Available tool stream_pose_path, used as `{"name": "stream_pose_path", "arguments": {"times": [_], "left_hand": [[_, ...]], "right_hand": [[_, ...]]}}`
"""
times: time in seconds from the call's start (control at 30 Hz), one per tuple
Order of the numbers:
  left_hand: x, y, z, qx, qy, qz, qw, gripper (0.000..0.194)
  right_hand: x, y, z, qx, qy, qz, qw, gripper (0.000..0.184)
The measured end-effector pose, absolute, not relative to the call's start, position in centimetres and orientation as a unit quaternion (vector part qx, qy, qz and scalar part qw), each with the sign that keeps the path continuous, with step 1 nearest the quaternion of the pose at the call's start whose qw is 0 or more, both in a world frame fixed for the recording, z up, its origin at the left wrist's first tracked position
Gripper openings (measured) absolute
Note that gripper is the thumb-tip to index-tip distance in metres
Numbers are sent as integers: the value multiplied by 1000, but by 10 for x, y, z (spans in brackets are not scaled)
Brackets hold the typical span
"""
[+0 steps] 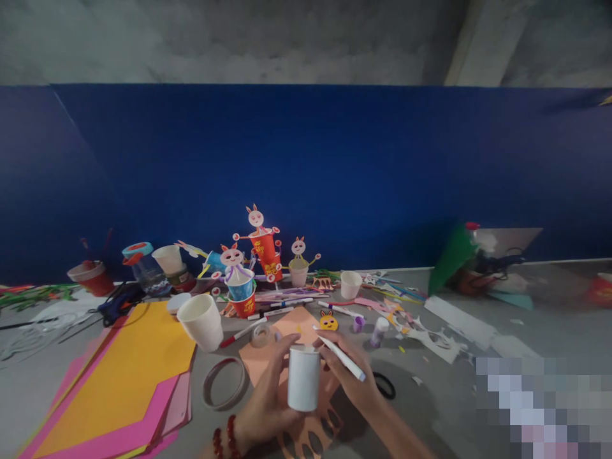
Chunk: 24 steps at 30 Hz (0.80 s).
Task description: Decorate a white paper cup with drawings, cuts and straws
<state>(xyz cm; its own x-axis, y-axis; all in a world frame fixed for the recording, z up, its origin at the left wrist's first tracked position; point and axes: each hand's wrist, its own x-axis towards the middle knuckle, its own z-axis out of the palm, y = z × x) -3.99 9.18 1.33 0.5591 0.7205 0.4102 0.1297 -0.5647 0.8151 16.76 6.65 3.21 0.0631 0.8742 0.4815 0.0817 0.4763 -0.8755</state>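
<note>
Holding a white cup (pixel 303 380) in the left hand (pixel 268 392) and a white pen (pixel 345 361) in the right hand (pixel 354 376).
Both hands are closed around what they hold, above cut orange paper (pixel 292 324) on the table (pixel 406 414); whether the pen touches the cup is unclear. A tape roll (pixel 205 384) lies left of the left hand, and a yellow paper face (pixel 329 322) just beyond the right.
</note>
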Motion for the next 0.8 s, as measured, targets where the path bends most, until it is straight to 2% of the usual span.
{"name": "stream_pose_path", "arguments": {"times": [0.13,0.4,0.5,0.6,0.67,0.73,0.8], "left_hand": [[-41,94,6,794,268,386,387,99],[-38,98,7,828,308,400,244,90],[-37,97,9,840,293,383,250,88],[-39,96,12,844,273,372,274,96],[-41,96,17,834,271,381,292,83],[-42,96,24,819,285,391,309,53],[-42,96,29,806,302,398,317,34]], "right_hand": [[166,68,31,-378,-621,323,606,25],[170,72,28,-418,-613,290,605,30],[169,72,27,-413,-632,300,583,33],[167,71,27,-400,-649,302,572,34],[166,69,28,-391,-652,300,576,32],[167,69,29,-383,-655,297,579,32],[168,69,30,-380,-661,286,580,31]]}}
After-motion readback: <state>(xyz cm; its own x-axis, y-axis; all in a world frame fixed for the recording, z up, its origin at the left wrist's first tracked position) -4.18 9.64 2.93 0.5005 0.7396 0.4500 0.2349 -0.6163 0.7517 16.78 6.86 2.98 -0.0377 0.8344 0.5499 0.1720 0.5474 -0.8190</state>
